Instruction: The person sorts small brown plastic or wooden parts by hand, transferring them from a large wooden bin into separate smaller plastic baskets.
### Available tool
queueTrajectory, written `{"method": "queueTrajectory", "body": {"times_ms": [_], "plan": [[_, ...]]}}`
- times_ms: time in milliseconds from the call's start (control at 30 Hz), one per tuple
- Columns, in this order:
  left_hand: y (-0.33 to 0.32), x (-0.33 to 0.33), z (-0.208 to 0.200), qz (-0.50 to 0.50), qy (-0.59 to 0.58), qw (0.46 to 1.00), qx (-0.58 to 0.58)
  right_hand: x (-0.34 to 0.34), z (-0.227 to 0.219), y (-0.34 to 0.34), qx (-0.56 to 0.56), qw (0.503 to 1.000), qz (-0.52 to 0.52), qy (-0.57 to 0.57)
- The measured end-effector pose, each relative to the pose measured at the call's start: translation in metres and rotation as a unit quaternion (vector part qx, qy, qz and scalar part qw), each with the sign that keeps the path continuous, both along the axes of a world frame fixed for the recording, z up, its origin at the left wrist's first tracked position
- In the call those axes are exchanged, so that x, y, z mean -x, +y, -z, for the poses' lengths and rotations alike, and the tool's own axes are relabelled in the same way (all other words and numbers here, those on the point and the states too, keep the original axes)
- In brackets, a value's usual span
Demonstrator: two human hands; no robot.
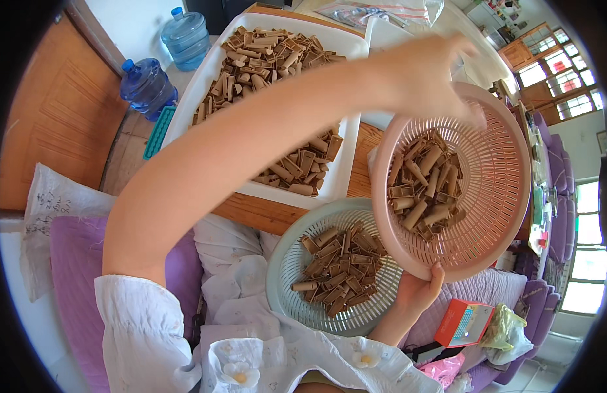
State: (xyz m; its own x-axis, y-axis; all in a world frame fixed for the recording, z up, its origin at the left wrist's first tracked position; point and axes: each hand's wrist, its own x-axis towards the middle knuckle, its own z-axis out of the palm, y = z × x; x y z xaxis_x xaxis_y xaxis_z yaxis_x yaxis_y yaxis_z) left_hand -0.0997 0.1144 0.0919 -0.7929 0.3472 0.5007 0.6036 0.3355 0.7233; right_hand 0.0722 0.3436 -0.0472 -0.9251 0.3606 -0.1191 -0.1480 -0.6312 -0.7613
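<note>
A pink slotted plastic basket [497, 177] is tilted above a pale green slotted basket [282, 288]. My right hand [418, 291] grips the pink basket's near rim, thumb up against it. My left arm reaches across from the left, and my left hand [441, 78] is over the pink basket's far rim. Motion smears its fingers, so its hold cannot be made out. Small brown moulded pieces [428, 173], some rounded and some frame-like, lie piled in the pink basket. Similar brown pieces [343, 265] fill the bottom of the green basket, which sits at my lap.
A large white tub [336, 177] heaped with brown pieces stands on a wooden surface [264, 214]. Blue water jugs [185, 39] are at the far left, near a wooden door [61, 118]. A red box [464, 323] and plastic bags [510, 334] lie at the right.
</note>
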Motion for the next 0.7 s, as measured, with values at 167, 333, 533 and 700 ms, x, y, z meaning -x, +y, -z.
{"method": "queueTrajectory", "body": {"times_ms": [167,333,533,700], "plan": [[-0.073,0.029,0.064,-0.132,-0.012,0.988,0.085,0.003,0.001,0.000,0.038,0.999,-0.004,-0.005],[-0.066,0.000,0.109,-0.097,-0.228,0.934,0.258,0.003,-0.001,-0.004,0.016,1.000,-0.003,0.000],[-0.039,-0.013,0.154,-0.078,-0.239,0.954,0.166,0.004,0.001,-0.005,0.022,1.000,0.000,0.001],[-0.053,-0.001,0.158,-0.126,-0.223,0.966,0.025,0.004,0.004,-0.003,0.017,1.000,-0.004,0.005]]}}
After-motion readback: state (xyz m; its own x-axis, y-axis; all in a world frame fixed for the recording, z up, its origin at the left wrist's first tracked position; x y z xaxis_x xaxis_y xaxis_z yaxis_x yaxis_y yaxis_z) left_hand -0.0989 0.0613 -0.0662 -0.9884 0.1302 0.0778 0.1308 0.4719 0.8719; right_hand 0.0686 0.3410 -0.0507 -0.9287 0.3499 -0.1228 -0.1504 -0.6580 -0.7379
